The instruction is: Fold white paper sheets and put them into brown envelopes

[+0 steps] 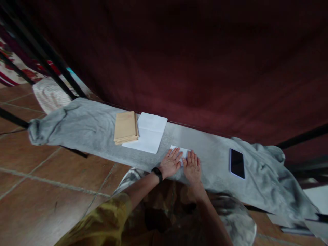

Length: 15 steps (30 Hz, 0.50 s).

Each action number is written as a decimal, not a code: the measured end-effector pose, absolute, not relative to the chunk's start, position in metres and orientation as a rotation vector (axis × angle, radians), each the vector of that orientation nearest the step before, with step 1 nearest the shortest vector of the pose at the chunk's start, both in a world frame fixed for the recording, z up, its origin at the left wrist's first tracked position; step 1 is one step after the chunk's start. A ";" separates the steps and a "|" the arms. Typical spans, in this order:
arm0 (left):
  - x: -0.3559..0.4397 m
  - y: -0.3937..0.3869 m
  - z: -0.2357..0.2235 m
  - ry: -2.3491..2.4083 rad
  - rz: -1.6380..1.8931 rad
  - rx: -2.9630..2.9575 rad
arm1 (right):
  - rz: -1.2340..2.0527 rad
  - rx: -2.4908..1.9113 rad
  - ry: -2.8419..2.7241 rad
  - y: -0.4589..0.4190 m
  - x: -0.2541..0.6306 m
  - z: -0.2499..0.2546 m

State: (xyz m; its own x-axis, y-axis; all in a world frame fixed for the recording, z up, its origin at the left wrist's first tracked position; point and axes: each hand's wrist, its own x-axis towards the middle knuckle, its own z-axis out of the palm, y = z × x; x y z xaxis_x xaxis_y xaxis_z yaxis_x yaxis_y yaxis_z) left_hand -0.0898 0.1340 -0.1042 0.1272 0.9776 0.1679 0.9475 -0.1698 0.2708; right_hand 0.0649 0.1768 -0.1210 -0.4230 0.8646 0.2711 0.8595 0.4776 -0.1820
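Note:
Both palms face down on a small piece of white paper (180, 150), which lies on the grey cloth. My left hand (171, 163), with a black band at the wrist, covers the paper's left part, its fingers stretched out. Over the right edge lies my right hand (192, 167), also flat with extended fingers. Much of the paper is hidden under them. To the left, larger white sheets (151, 131) with a crease across the middle lie flat. A stack of brown envelopes (125, 126) rests partly on those sheets.
A grey cloth (210, 160) covers the long narrow surface, bunched at both ends. Towards the right lies a phone (237, 164) with a dark screen. A dark red curtain (179, 68) hangs behind, and black metal bars (48, 51) stand at the left. Below is a tiled floor (64, 181).

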 end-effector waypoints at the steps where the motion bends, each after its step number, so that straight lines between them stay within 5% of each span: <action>1: -0.090 0.134 -0.104 1.956 0.465 2.286 | 0.016 -1.454 -2.392 0.178 0.068 -0.122; 15: -0.085 0.136 -0.105 1.966 0.362 2.305 | -0.009 -1.464 -2.299 0.176 0.083 -0.135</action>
